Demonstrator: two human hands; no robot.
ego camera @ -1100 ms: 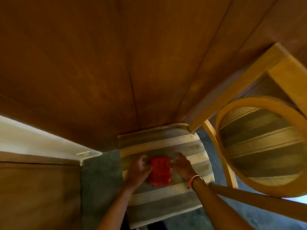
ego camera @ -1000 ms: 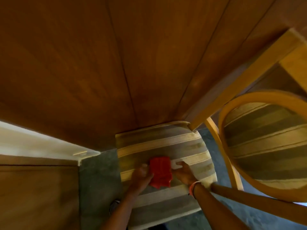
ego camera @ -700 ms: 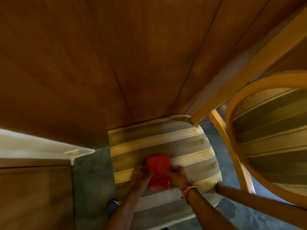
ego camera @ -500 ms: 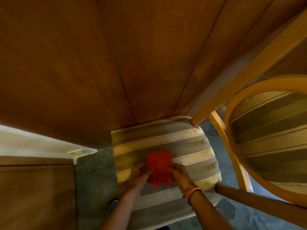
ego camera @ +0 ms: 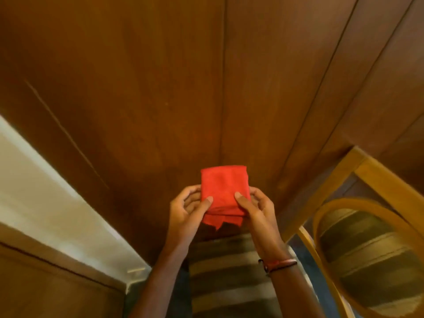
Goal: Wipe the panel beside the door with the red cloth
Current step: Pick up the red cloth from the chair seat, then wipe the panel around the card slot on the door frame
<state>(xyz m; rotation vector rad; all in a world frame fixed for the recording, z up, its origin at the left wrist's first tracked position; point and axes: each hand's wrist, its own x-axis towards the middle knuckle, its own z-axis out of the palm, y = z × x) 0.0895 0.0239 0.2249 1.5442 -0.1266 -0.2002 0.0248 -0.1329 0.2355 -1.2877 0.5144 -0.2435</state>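
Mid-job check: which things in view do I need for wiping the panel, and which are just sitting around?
Needed:
red cloth, folded, held by left hand and right hand
wood panel

Just around:
striped seat cushion
wooden chair with striped back
bracelet

bare forearms, no sleeves; red-and-dark band (ego camera: 278, 264) around the right wrist.

Head camera, single wide-angle view. Worn on the person's head, facing forward and down, close to the wood panel (ego camera: 160, 88) filling the far and upper frame. Both forearms enter from the near edge. Striped seat (ego camera: 229, 271) directly below; chair back (ego camera: 367, 260) near right; pale strip (ego camera: 34, 191) at left.
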